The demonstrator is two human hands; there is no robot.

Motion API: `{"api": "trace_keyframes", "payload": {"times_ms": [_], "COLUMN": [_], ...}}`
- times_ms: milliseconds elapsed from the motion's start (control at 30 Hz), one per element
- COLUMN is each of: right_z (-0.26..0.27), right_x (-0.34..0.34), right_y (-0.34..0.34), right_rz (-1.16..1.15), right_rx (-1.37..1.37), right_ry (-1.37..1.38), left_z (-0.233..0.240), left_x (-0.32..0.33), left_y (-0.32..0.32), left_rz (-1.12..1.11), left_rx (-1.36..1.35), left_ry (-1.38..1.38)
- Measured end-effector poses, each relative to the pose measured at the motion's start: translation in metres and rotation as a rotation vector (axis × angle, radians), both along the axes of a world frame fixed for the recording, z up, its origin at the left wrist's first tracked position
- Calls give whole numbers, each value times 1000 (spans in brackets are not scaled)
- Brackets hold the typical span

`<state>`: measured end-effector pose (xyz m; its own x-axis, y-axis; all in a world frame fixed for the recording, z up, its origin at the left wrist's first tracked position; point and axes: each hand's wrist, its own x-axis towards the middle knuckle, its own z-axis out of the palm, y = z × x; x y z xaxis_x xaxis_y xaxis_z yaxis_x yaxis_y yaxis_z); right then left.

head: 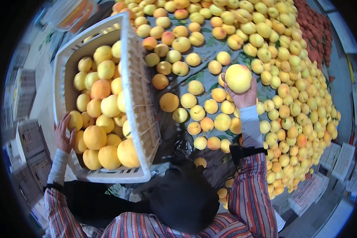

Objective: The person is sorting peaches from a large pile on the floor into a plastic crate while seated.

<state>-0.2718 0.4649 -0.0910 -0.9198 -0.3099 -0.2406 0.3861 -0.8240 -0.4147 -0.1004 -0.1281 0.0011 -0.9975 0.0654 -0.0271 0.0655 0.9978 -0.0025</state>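
Note:
My right hand (244,94) holds a large yellow peach (238,78) with a reddish patch, raised over the loose fruit. At the left side of a white plastic crate (136,119), my left hand (65,132) reaches over the rim, its fingers touching a yellow peach (75,120) inside. Many yellow and orange peaches (109,105) lie in the crate. Whether the left fingers grip that peach is not clear. Between the crate and my right arm, scattered peaches (197,113) rest on a grey sheet (206,71).
A big heap of yellow peaches (300,110) spreads across the right and far side. Behind it lies a pile of small reddish things (314,32). A white bucket (70,15) with an orange print stands at the upper left. Stacked crates (32,142) line the left edge; more crates (309,190) stand lower right.

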Motion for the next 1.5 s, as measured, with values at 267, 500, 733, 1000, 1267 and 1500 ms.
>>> {"api": "trace_keyframes", "payload": {"times_ms": [267, 500, 733, 1000, 1267, 1500], "right_z": [60, 130, 156, 94, 49, 59], "right_x": [29, 44, 63, 44, 40, 36], "right_y": [-89, -151, -288, -395, -400, -409], "right_rz": [240, 256, 524, 879, 949, 1052], "right_rx": [109, 210, 453, 819, 1266, 1342], "right_ry": [115, 65, 117, 265, 855, 1110], "left_z": [4, -15, -13, -14, -7, -11], "left_x": [3, -4, 16, 7, 4, 7], "left_y": [-4, -4, -23, -18, -15, -16], "left_rz": [-15, -42, 3, -14, -6, -3], "left_rx": [26, 59, 53, 123, 134, 147], "left_ry": [32, 72, 83, 99, 82, 70]}}
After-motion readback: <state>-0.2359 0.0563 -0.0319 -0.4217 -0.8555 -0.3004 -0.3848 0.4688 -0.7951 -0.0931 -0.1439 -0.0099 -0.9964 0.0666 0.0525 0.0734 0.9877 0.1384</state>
